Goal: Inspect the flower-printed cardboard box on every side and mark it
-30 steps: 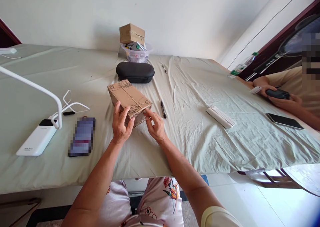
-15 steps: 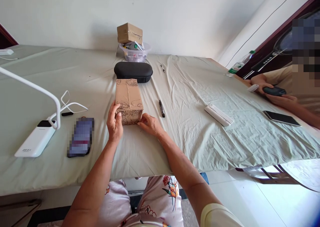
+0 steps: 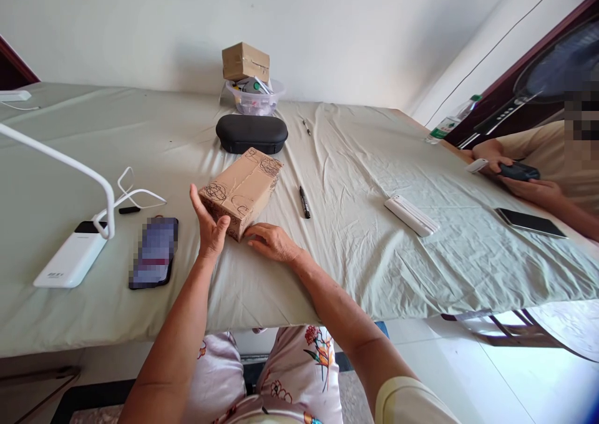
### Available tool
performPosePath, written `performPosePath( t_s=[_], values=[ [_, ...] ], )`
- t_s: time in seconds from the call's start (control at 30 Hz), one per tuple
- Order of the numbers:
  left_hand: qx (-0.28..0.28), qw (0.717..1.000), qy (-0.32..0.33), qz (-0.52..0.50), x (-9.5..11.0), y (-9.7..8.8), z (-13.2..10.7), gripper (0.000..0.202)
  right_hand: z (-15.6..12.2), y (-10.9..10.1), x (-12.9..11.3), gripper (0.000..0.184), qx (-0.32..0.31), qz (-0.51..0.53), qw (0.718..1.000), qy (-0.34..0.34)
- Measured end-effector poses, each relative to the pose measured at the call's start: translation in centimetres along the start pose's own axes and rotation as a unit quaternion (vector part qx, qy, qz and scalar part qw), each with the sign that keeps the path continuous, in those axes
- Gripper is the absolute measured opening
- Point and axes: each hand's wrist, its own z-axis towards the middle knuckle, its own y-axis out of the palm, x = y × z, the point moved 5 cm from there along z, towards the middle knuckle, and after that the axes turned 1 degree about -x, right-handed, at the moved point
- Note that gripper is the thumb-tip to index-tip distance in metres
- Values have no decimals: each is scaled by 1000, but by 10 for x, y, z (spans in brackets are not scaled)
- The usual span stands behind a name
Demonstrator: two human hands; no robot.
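pale green cloth (image 3: 355, 268) is covering the tabletop, and a taped cardboard box (image 3: 241, 193) drawn over with ink flowers is sitting on it at an angle. the left hand (image 3: 211, 234) is spread open, pressing against the box's near side without gripping it. the right hand (image 3: 272, 243) is resting half open on the cloth, touching the box's near corner.

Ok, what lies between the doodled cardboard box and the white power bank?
In the head view, the person's left hand and a black phone with a blurred screen lie between the doodled brown cardboard box and the white rectangular power bank.
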Motion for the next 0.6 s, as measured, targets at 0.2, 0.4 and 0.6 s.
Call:
performPosePath(
  t_s=[0.2, 0.4, 0.6],
  values=[
    [-28, 993, 10, 113, -3, 5, -5, 114, 2, 18, 0, 50, -20, -26, 999, -39],
    [-25, 986, 46, 156, 1, 12, -7, 110, 1, 5, 6, 37, 75, 13, 996, -36],
    [-67, 993, 38, 91, -5, 9, -5, 99, -7, -20, 3, 33, 243, 7, 970, -26]
  ],
)
